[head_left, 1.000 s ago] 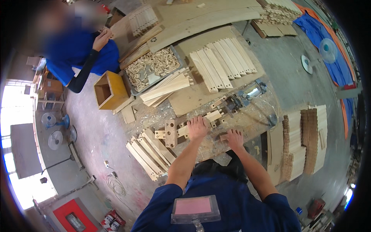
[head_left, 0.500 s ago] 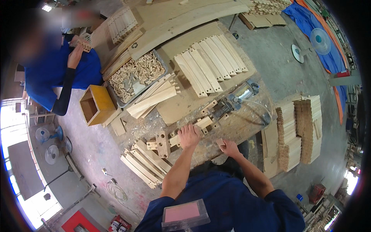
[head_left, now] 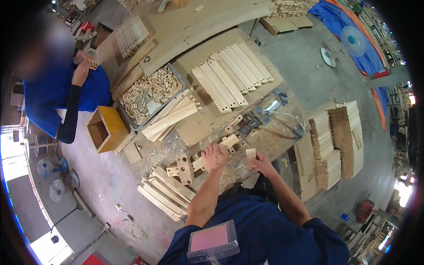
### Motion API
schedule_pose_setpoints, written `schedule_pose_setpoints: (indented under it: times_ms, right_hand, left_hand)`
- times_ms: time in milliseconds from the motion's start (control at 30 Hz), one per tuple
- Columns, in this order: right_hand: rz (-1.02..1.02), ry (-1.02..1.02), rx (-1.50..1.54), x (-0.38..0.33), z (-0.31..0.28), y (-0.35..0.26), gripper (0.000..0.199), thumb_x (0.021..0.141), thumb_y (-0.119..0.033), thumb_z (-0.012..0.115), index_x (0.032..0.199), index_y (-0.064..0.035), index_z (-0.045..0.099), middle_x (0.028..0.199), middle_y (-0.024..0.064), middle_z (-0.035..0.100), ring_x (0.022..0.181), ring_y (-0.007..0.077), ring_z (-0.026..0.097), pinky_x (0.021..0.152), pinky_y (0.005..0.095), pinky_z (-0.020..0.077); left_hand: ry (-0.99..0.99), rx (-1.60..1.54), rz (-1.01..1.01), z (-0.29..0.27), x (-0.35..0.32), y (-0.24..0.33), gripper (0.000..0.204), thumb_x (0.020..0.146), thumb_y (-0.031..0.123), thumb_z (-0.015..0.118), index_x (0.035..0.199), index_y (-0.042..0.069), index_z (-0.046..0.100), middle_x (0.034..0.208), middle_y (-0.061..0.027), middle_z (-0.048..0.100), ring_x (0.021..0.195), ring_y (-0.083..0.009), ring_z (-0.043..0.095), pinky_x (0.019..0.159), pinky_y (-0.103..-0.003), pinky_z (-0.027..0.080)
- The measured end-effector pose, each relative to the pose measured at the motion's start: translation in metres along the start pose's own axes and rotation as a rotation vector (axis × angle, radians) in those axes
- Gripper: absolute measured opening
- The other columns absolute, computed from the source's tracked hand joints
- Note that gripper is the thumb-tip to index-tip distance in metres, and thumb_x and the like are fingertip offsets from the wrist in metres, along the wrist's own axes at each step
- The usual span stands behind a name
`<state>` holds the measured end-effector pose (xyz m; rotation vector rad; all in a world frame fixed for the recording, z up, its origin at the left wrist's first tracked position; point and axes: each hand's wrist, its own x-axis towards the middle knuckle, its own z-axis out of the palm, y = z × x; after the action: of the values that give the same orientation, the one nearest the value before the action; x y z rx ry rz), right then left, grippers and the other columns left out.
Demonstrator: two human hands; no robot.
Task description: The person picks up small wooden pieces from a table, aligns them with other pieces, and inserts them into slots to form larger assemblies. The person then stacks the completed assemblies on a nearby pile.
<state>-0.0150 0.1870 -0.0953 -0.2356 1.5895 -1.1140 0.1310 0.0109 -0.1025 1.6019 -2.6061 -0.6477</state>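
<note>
My left hand [head_left: 215, 156] lies over a pale wooden bar [head_left: 230, 141] set in the jig, with its fingers bent around the wood. Part of the bar is hidden under the hand. To its left, a thick drilled wooden block [head_left: 184, 169] stands across the line of the jig. My right hand [head_left: 263, 165] pinches a small flat wooden block [head_left: 251, 153] above the near edge of the bench, apart from the jig. Beyond the bar, a metal air-cylinder clamp [head_left: 270, 105] with a hose sits at the jig's far end.
Drilled slats [head_left: 232, 79] lie in a row at the back; more slats [head_left: 164, 194] rest at the near left. Dowels fill a grey tray [head_left: 176, 73] beside a yellow box [head_left: 115, 129]. Stacked wood [head_left: 329, 145] stands right. A co-worker in blue [head_left: 44, 97] handles a wooden piece.
My right hand has lifted the small block a little and turned it more upright. The left hand stays on the bar. The whole view has shifted slightly.
</note>
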Motion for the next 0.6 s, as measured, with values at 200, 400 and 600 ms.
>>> schedule_pose_setpoints:
  times_ms: [200, 400, 600]
  right_hand:
    - [-0.107, 0.114, -0.01, 0.0, 0.002, -0.075, 0.037, 0.092, -0.019, 0.063, 0.127, -0.0048, 0.058, 0.1, 0.0034, 0.064, 0.085, 0.0118, 0.062, 0.071, 0.0307, 0.0546]
    - [-0.18, 0.144, -0.01, -0.013, -0.007, -0.109, 0.038, 0.093, -0.017, 0.063, 0.131, -0.009, 0.059, 0.106, 0.0009, 0.065, 0.089, 0.01, 0.062, 0.07, 0.029, 0.0543]
    - [-0.241, -0.018, -0.045, -0.03, 0.014, -0.126, 0.039, 0.093, -0.012, 0.063, 0.131, -0.0059, 0.06, 0.102, 0.0022, 0.068, 0.083, 0.0092, 0.062, 0.07, 0.0272, 0.0532]
  left_hand:
    - [0.085, -0.084, -0.04, -0.01, 0.004, 0.001, 0.04, 0.095, 0.038, 0.045, 0.093, 0.005, 0.067, 0.097, -0.0176, 0.068, 0.097, -0.0341, 0.061, 0.091, -0.048, 0.038]
    - [0.322, -0.374, 0.206, -0.042, 0.003, 0.017, 0.039, 0.092, 0.037, 0.055, 0.076, 0.004, 0.068, 0.076, -0.014, 0.068, 0.077, -0.0338, 0.064, 0.079, -0.047, 0.043]
    - [0.363, -0.304, 0.385, -0.082, -0.006, 0.009, 0.032, 0.089, 0.031, 0.061, 0.067, 0.006, 0.063, 0.072, -0.012, 0.065, 0.074, -0.0307, 0.062, 0.076, -0.042, 0.041]
